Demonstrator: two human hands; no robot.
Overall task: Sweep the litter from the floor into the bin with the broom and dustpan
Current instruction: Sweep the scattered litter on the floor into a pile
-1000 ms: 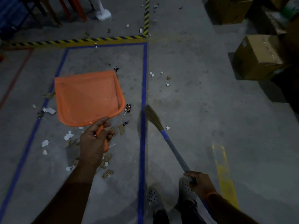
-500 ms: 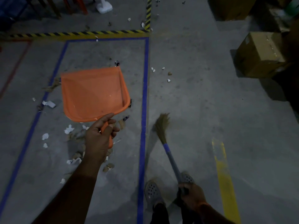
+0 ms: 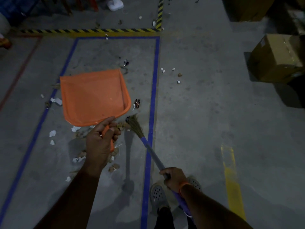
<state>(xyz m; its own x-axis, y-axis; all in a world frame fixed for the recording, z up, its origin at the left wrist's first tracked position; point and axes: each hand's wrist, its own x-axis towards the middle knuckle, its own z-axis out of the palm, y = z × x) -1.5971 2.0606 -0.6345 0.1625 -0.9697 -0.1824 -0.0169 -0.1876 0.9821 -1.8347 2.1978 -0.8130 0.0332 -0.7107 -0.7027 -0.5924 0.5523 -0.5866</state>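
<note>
My left hand (image 3: pixel 100 142) grips the handle of an orange dustpan (image 3: pixel 92 98), whose empty pan is held above the concrete floor inside a blue taped rectangle. My right hand (image 3: pixel 175 177) grips the blue-grey stick of a broom (image 3: pixel 148 146). Its straw head (image 3: pixel 135 124) touches the floor just right of the dustpan handle, among brown and white litter scraps (image 3: pixel 113 162). More paper bits (image 3: pixel 52 133) lie left of my left hand, and a dark wrapper (image 3: pixel 137 103) lies beside the pan's right edge. No bin is in view.
Cardboard boxes (image 3: pixel 277 57) stand at the right. Scattered white scraps (image 3: pixel 178 81) lie beyond the blue tape line (image 3: pixel 153 96). Black-and-yellow hazard tape (image 3: pixel 92 31) crosses the far floor, with chair legs and a white fan base (image 3: pixel 115 4) behind it. My feet in perforated clogs (image 3: pixel 158 194) stand below.
The broom head has swung left across the blue tape line, from outside the rectangle to the litter beside the dustpan handle. The dustpan has stayed roughly in place in my left hand.
</note>
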